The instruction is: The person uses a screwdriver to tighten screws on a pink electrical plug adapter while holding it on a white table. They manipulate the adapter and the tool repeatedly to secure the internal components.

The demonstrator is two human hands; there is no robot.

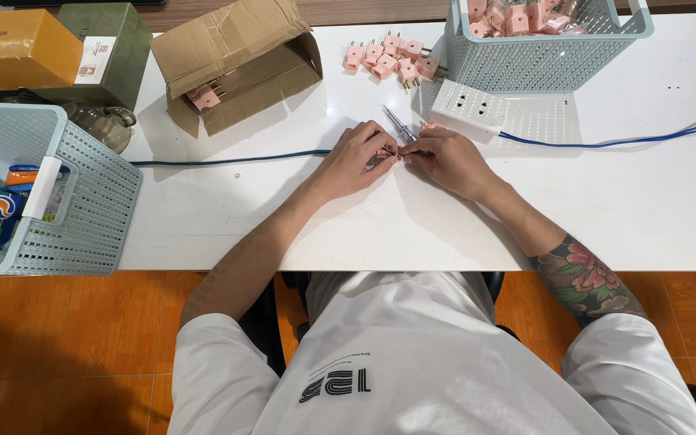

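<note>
Fingers of our left hand (356, 157) and right hand (449, 157) pinch together on a small pink plug (431, 127) beside a screwdriver (399, 123), just below the white power strip (477, 109) on the desk (606, 201).

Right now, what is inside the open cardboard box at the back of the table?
Inside the cardboard box, one pink plug with brass prongs shows at the open end. The folded flap covers the rest, so any more plugs deeper in cannot be seen.

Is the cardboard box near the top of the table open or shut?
Open. The cardboard box lies tipped on its side, flaps spread, with a pink plug showing at its mouth.
</note>
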